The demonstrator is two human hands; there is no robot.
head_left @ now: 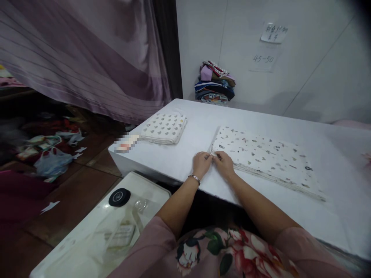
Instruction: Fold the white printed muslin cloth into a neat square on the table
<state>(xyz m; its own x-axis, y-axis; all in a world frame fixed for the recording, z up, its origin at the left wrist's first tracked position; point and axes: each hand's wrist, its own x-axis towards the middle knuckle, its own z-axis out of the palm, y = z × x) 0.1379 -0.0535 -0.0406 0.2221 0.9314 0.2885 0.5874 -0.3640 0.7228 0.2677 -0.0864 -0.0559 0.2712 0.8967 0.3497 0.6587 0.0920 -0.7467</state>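
Both hands meet at the near-left corner of the stack of printed cloth (266, 158), which lies flat on the white surface (197, 116) right of centre. The left hand (202, 162) and the right hand (223, 162) each have their grip closed to a fine pinch on the corner layers, fingertips almost touching. The step in hand looks like picking the edges apart. Freeing one sheet would call for catching the top layer alone. A smaller folded pile (165, 128) sits well apart, left of centre
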